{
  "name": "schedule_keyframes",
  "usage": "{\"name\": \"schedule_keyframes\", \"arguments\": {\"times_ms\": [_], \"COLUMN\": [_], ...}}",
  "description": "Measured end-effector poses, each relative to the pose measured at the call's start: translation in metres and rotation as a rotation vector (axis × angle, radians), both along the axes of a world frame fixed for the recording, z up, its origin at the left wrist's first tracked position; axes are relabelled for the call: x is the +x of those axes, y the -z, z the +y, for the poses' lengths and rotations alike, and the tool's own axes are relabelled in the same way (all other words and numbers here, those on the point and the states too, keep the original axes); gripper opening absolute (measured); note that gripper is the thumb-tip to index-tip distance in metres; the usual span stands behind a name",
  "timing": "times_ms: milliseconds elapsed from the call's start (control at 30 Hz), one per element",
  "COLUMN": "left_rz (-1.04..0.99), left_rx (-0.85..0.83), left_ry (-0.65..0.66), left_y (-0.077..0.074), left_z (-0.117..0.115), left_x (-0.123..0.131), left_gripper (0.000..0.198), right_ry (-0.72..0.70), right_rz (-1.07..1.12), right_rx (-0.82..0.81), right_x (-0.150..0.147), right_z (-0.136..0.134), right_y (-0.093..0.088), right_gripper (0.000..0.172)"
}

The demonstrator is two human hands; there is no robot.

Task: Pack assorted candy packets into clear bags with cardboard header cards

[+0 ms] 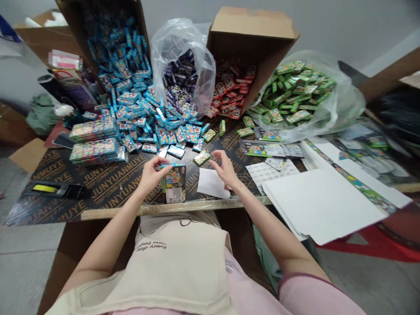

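My left hand (155, 173) is closed at the top of a dark, colourful printed box (174, 183), which stands upright near the table's front edge. A blue strip shows along the top of that box, by my fingertips. To the right, my right hand (223, 168) has its thumb and fingers apart, with nothing between them. Just left of its fingertips lies a small green packet (201, 158). Below them is a white paper (212, 183) on the dark printed table (124, 178).
Blue packets (134, 105) spill from a carton at the back left. Behind the table's middle are a bag of purple packets (180, 78) and a carton of red ones (231, 92). Green packets (295, 87), white sheets (321, 201) and a tape dispenser (57, 189) flank the work area.
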State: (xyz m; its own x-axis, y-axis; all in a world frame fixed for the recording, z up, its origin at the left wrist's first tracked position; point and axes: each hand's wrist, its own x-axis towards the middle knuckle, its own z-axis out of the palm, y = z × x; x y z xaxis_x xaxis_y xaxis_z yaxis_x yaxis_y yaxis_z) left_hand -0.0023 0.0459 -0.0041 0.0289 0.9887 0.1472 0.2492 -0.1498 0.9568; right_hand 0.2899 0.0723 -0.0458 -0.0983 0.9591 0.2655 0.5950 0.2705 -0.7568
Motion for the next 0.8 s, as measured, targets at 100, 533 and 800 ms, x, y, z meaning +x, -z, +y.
{"name": "schedule_keyframes", "arguments": {"times_ms": [100, 533, 800], "left_rz": [0.027, 0.103, 0.353], "left_rx": [0.004, 0.064, 0.363], "left_ry": [0.004, 0.089, 0.194], "left_y": [-0.013, -0.032, -0.037], "left_z": [0.000, -0.004, -0.012], "left_x": [-0.002, -0.005, -0.009], "left_gripper": [0.022, 0.013, 0.008], "right_ry": [-0.142, -0.254, -0.250], "right_rz": [0.302, 0.404, 0.214], "right_rx": [0.007, -0.012, 0.267], "right_x": [-0.048, -0.098, -0.094], "right_z": [-0.006, -0.021, -0.028], "right_y": [-0.033, -0.056, -0.045], "right_gripper": [0.041, 0.030, 0.017]}}
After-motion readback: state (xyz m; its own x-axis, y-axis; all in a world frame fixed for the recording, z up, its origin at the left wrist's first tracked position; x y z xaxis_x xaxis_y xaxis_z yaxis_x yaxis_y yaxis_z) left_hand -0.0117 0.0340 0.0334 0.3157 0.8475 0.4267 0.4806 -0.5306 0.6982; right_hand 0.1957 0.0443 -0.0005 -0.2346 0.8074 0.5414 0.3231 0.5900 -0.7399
